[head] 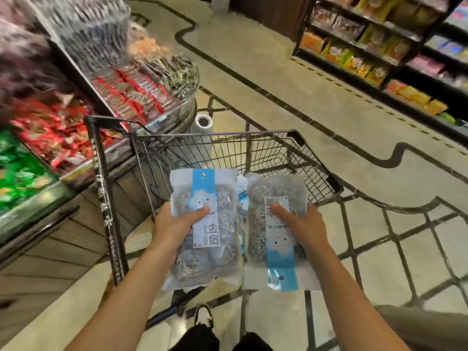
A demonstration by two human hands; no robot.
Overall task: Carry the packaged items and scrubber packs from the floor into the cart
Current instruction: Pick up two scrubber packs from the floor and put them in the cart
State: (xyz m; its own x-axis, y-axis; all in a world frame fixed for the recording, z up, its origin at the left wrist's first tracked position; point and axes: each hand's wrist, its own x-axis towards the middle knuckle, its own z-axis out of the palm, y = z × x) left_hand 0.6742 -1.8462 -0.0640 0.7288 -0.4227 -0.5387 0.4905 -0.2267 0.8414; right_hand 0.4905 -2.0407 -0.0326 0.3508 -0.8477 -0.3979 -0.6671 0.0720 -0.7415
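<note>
My left hand (174,226) grips one clear pack of metal scrubbers (222,198) with a blue and white label, thumb on top. My right hand (301,224) grips a second scrubber pack (258,236), turned the other way round. Both packs are held side by side above the near end of the black wire cart (253,148). Between the packs shows a bit of another blue and white package (241,191), lower down; where it lies I cannot tell.
A low display counter (106,122) with red and green snack packets stands close on the left of the cart. Shelves of goods (379,54) line the far right. A white roll (202,124) stands beyond the cart. Tiled floor (278,79) stretches ahead.
</note>
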